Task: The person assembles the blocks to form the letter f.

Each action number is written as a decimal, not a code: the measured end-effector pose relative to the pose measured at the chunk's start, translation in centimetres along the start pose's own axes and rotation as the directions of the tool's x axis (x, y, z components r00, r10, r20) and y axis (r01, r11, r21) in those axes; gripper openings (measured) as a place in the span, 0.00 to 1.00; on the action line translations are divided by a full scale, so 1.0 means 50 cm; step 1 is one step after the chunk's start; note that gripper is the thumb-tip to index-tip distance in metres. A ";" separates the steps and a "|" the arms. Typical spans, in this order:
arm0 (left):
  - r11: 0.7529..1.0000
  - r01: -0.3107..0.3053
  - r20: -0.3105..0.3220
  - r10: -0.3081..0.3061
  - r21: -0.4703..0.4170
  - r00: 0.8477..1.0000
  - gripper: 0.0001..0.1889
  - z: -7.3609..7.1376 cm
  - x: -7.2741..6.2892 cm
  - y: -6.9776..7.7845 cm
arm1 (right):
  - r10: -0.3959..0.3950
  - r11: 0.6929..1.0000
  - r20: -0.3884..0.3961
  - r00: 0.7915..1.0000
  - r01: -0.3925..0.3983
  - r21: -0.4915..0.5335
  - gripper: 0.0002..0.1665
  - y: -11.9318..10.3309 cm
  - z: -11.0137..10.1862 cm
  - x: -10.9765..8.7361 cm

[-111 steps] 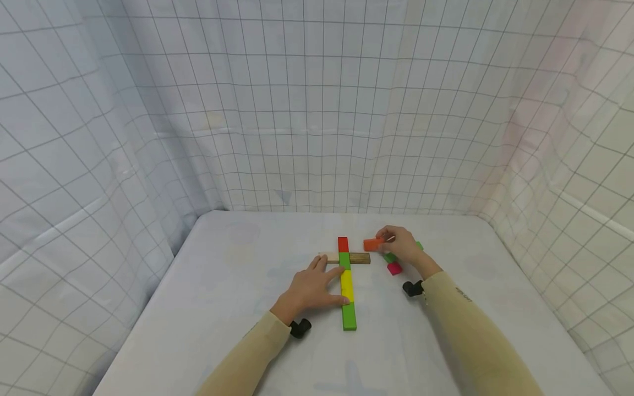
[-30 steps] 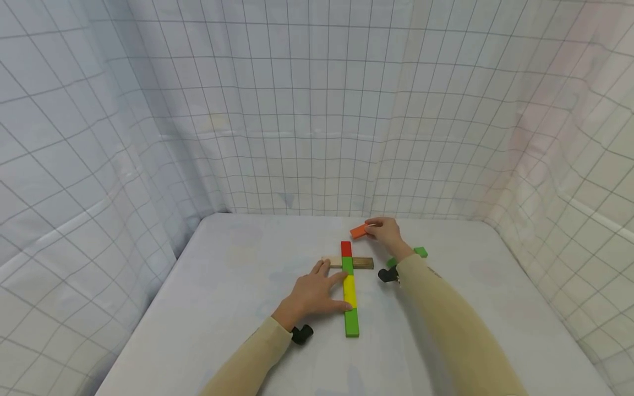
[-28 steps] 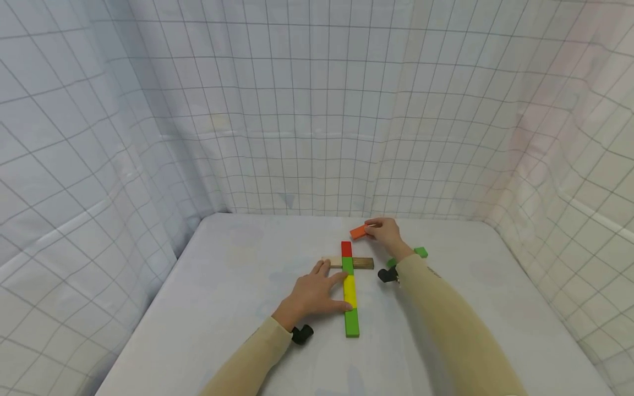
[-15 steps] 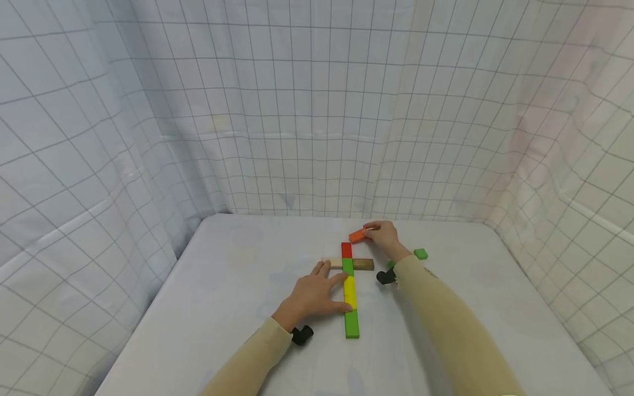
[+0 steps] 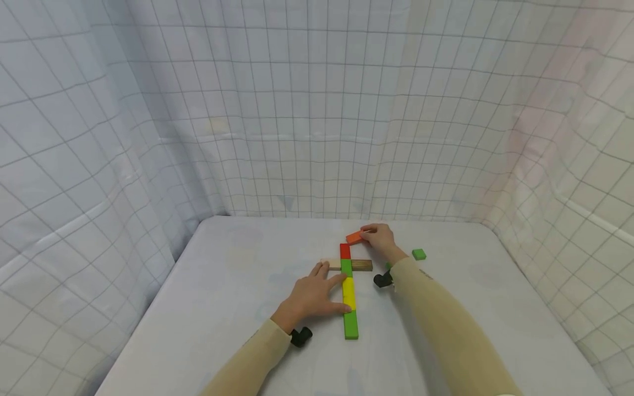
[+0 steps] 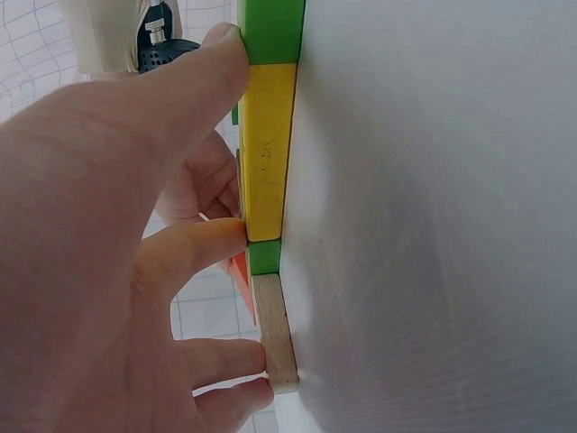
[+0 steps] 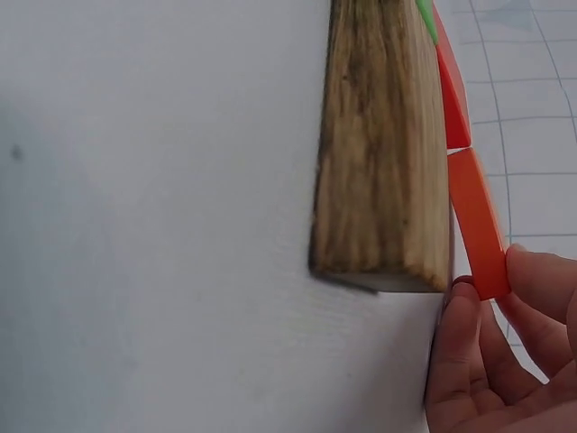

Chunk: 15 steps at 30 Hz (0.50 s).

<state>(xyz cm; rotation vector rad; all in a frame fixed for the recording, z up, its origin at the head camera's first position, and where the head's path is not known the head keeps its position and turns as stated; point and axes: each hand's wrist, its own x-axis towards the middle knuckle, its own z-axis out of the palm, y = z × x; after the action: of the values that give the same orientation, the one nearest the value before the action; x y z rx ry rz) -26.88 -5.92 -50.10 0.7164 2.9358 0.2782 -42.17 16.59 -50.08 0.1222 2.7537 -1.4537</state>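
Observation:
My left hand [image 5: 312, 294] lies spread over the row of blocks. Its thumb and index finger touch either end of the yellow block [image 5: 349, 294], and the other fingers touch a pale wooden block [image 6: 274, 325]. A long green block [image 5: 350, 325] forms the near end, and a green block [image 5: 346, 267] and red block [image 5: 345, 251] follow beyond the yellow. A brown wooden block [image 7: 379, 144] sticks out to the right. My right hand [image 5: 380, 239] pinches the outer end of an orange block [image 7: 478, 225], whose inner end slants in close to the red block's far end.
A loose green block [image 5: 419, 254] lies to the right, and another green piece [image 5: 388, 265] shows partly behind the right wrist. Black wrist cameras sit under both sleeves. White grid-patterned cloth [image 5: 317, 110] walls the table [image 5: 238, 247] at the back and sides.
My right hand has carried the orange block leftward and past the red block's far end, then drawn it closer to that end. The left hand has kept its place.

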 end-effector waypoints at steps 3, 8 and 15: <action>1.000 0.004 0.002 -0.004 0.004 1.000 0.45 0.002 0.001 0.000 | 0.003 1.000 0.017 1.000 -0.002 -0.018 0.18 -0.003 0.000 -0.001; 1.000 0.004 -0.005 -0.004 0.006 1.000 0.45 0.002 0.001 0.000 | 0.000 1.000 0.040 0.999 0.001 -0.011 0.18 -0.002 -0.004 -0.001; 1.000 0.001 -0.006 -0.001 -0.003 1.000 0.45 -0.002 -0.005 0.003 | -0.040 0.995 0.099 0.994 0.049 -0.082 0.19 0.005 -0.006 -0.003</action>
<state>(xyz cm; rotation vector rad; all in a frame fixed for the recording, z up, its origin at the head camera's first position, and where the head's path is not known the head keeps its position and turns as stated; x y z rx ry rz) -26.63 -5.93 -49.94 0.7144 2.9405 0.2854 -42.02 16.96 -50.09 -0.0117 2.7506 -1.3128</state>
